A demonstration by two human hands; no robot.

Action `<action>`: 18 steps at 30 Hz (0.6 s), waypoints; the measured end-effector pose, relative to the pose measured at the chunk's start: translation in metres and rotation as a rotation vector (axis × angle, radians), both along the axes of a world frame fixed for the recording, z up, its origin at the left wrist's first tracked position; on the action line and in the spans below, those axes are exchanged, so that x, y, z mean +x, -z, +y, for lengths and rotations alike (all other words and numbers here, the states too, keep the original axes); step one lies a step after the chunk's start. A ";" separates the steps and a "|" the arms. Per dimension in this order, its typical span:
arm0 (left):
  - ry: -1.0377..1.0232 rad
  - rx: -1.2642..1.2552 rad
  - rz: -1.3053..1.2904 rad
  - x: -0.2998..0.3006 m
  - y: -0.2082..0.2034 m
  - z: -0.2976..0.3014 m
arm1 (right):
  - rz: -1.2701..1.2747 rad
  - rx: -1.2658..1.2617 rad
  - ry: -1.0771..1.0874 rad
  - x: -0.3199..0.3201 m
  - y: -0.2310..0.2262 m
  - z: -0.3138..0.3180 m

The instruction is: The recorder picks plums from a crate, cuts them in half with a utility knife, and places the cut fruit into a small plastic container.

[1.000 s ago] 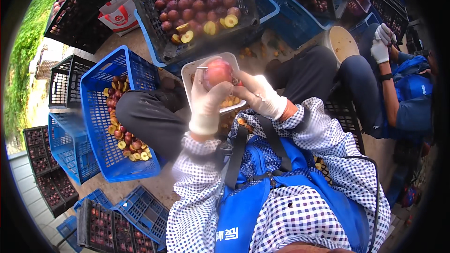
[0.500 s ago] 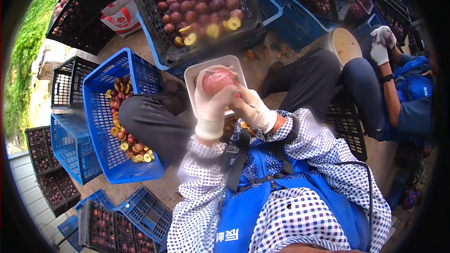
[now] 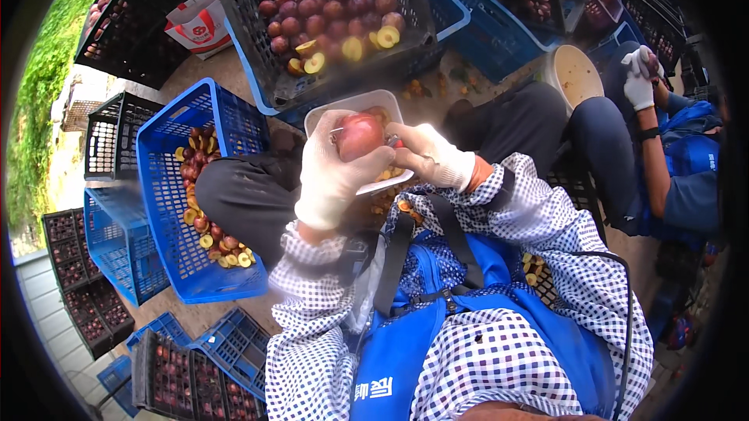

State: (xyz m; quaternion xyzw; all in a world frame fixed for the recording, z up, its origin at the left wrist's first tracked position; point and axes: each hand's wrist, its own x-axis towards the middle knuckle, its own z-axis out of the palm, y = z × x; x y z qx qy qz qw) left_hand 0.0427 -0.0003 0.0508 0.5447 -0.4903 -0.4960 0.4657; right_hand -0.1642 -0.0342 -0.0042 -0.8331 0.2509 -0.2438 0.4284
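Left: blue crate [image 3: 164, 202], plum pieces [image 3: 193, 198] inside partly hidden from us by the left knee [image 3: 234, 185]. Left gloved hand [image 3: 331, 167]: fingers curled round a red plum [image 3: 361, 138], far side hidden; thin metal edge [image 3: 336, 131] there, tool unclear. White tray [image 3: 380, 98] below, mostly blocked. Right gloved hand [image 3: 435, 159]: fingers pinched on a small red piece [image 3: 395, 142] just right of the plum; we can't tell contact. Co-worker's gloved hands [image 3: 638, 87]: held item blurred.
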 end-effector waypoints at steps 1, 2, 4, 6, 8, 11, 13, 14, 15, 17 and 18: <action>0.096 0.047 0.001 0.005 -0.004 -0.003 | 0.029 -0.293 -0.037 -0.010 0.004 -0.009; 0.190 0.102 0.004 0.009 -0.004 -0.005 | 0.057 -0.425 -0.076 -0.017 0.001 -0.014; 0.207 0.161 0.045 0.016 0.003 -0.005 | 0.177 -0.287 -0.100 -0.029 -0.009 -0.025; 0.204 0.236 0.076 0.026 0.007 -0.002 | 0.388 0.285 0.006 -0.033 -0.056 -0.032; 0.192 0.199 0.235 0.039 0.006 0.000 | 0.684 -0.229 -0.006 -0.072 -0.055 -0.042; 0.159 0.092 0.530 0.050 -0.004 0.000 | 0.181 0.197 0.330 -0.070 -0.070 -0.044; 0.109 0.039 0.636 0.039 -0.004 0.000 | -0.152 0.695 0.459 -0.040 -0.089 -0.035; 0.123 0.019 0.691 0.030 -0.002 -0.006 | -0.245 0.702 0.472 -0.029 -0.088 -0.031; 0.142 -0.015 0.691 0.022 -0.001 -0.012 | -0.338 0.709 0.481 -0.018 -0.084 -0.028; 0.127 -0.037 0.698 0.011 -0.005 -0.014 | -0.458 0.774 0.465 0.013 -0.075 -0.024; 0.102 -0.056 0.711 0.005 -0.007 -0.013 | -0.471 0.751 0.466 0.028 -0.072 -0.023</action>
